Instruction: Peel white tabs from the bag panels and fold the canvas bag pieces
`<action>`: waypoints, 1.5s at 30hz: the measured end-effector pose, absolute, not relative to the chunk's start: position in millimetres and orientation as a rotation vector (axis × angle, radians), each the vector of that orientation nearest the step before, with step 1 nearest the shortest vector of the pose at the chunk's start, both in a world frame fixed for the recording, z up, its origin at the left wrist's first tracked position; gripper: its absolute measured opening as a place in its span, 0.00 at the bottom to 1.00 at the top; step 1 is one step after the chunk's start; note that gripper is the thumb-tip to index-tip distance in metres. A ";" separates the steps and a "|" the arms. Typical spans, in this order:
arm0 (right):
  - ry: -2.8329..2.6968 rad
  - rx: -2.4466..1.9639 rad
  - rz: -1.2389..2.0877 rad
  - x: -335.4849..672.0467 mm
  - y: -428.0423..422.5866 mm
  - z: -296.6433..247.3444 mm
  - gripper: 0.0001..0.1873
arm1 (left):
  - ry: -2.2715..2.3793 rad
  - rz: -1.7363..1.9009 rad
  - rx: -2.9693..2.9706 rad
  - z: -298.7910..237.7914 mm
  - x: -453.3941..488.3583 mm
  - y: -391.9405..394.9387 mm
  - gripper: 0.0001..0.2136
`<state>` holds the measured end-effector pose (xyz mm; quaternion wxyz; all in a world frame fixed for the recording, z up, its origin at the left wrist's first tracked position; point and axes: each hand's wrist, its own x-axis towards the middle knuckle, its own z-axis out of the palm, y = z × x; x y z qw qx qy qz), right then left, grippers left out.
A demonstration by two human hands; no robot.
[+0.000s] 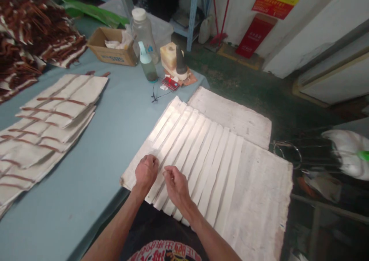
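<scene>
Left hand (146, 171) and right hand (176, 184) are curled, grip unclear; a brushing forearm could skew the white strips (198, 153).

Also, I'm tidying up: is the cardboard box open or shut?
Open: the box is uncovered on top, showing white contents.

Blue table (100, 149), pale board (262, 176), box (113, 57), bottles (144, 34)

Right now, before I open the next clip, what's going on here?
A person's left hand and right hand, fingers curled, are at the left part of a row of white strips on an off-white board. Whether they pinch anything is unclear. Leftward, pale sheets with brown strips lie overlapping on the blue-grey tabletop.
</scene>
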<state>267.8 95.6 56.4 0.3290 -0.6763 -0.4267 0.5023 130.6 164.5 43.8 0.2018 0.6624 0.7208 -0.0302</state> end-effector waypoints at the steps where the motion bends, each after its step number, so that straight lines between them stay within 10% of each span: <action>1: -1.205 -1.783 1.270 272.6 103.2 56.1 0.14 | 2.003 -0.070 1.847 43.2 129.1 164.1 0.05; 17: -2.700 -1.313 0.613 272.7 190.5 33.9 0.19 | 1.774 0.104 1.911 22.8 107.2 154.1 0.06; 26: -2.987 -1.199 0.338 267.4 208.9 48.5 0.06 | 1.717 0.273 1.953 10.0 101.3 148.3 0.06; 45: -3.104 -0.752 0.284 275.8 245.7 20.8 0.11 | 1.613 0.912 1.602 -1.8 90.1 134.0 0.04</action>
